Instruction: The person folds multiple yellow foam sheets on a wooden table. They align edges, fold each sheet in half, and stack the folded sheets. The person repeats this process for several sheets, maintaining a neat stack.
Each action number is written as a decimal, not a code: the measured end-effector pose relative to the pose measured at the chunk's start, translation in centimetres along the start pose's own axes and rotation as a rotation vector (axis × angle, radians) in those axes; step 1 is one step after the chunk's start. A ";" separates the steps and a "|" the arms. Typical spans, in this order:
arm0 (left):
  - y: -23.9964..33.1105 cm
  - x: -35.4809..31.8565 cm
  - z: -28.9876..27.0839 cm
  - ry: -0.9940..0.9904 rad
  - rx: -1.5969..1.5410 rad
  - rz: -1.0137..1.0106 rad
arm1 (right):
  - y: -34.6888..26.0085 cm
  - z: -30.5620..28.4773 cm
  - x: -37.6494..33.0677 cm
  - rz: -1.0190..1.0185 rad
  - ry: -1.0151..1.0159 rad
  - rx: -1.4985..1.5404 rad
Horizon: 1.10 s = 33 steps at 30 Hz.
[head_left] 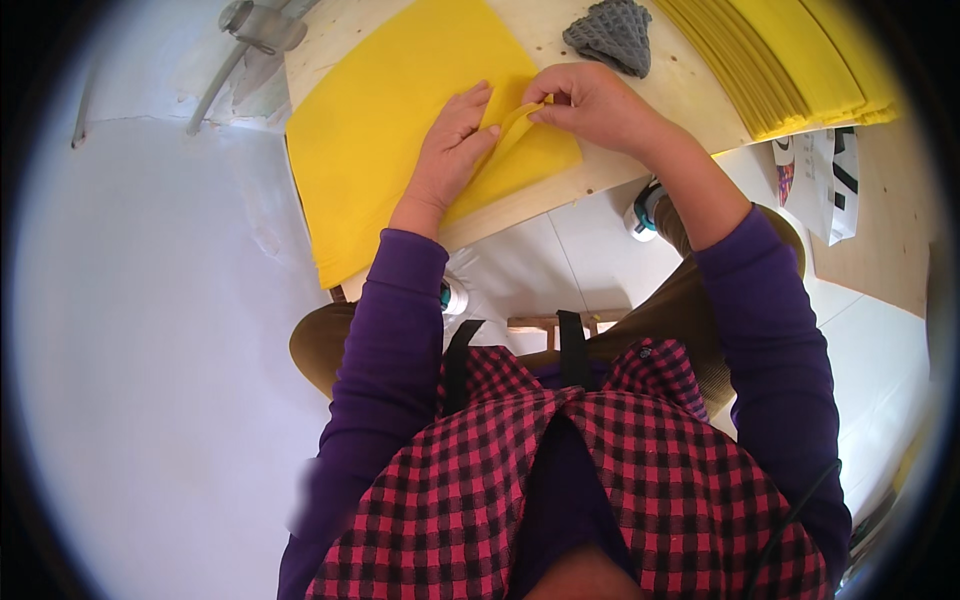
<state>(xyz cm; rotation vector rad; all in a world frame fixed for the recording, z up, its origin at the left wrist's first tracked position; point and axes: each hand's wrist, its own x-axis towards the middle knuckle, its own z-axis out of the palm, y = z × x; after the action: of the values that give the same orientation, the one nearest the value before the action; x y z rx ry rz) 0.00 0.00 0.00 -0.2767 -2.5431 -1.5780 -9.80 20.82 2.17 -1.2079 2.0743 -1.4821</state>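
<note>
A large yellow cloth sheet (385, 110) lies spread over the left part of the wooden table, its near left corner reaching the table's edge. My left hand (455, 150) rests flat on it, fingers stretched out and pointing away from me. Just to the right, my right hand (592, 108) pinches a raised fold of the yellow cloth between thumb and forefinger. That fold runs slantwise from the pinch down toward the left thumb. Whether one layer or more is held, I cannot make out.
A crumpled grey waffle-textured cloth (610, 38) sits beyond my right hand. Stacks of folded yellow cloth (760, 60) fill the table's right side. Bare wood of the table (690, 95) shows between. Below stands a white printed bag (818, 185). A clear jar-like container (262, 27) is at the far left.
</note>
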 end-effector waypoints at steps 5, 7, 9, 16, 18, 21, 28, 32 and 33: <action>0.6 -0.1 0.0 0.015 -0.068 0.040 | -0.7 0.4 0.4 0.006 0.073 0.045; 0.7 -0.2 0.1 0.010 -0.043 0.021 | -0.7 0.6 0.6 0.001 0.095 0.045; 0.6 -0.2 0.2 0.007 -0.009 0.019 | -0.6 0.8 0.8 0.000 0.115 0.058; 0.2 0.1 0.3 0.027 0.019 -0.012 | -0.3 0.3 1.2 -0.038 0.302 0.020; 0.1 0.0 0.3 0.036 0.034 -0.014 | -0.3 -0.9 0.8 -0.003 0.283 -0.015; 0.0 -0.1 0.2 0.043 0.045 -0.029 | -0.4 -2.6 0.0 0.055 0.149 -0.036; -0.3 0.0 0.1 0.057 -0.009 -0.029 | 0.2 -4.6 -1.0 0.220 0.266 -0.274; 0.3 -0.1 0.2 0.078 0.012 -0.032 | 1.1 -5.6 -1.0 -0.010 0.611 -0.674; 0.4 -0.1 0.2 0.071 0.016 -0.034 | 1.4 -5.8 -1.1 0.079 0.544 -0.716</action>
<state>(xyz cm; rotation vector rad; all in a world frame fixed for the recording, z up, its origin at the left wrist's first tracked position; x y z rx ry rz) 0.14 0.35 0.23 -0.1734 -2.5183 -1.5502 -13.64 25.39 3.08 -0.9621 3.1572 -1.1367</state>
